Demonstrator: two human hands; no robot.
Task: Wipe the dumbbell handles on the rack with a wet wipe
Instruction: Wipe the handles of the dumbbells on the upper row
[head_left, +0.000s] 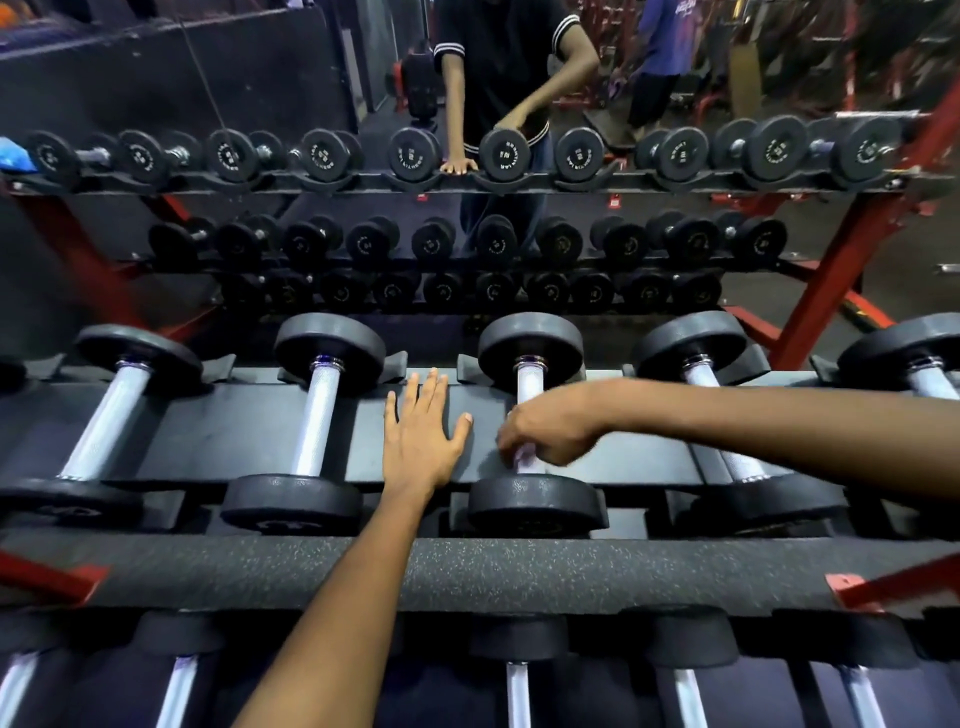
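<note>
Chrome shows on either side of the right hand (545, 434), whose fingers are curled round the handle of the middle dumbbell (535, 499) on the rack's top shelf (249, 431), a scrap of pale wet wipe (523, 458) peeking out under the knuckles near the front edge; wrapping it that way lets the cloth reach all round the bar. The left hand (423, 434) lies flat, fingers spread, on the black shelf just beside it, likely to steady the reach. The neighbouring handles wait in their cradles
</note>
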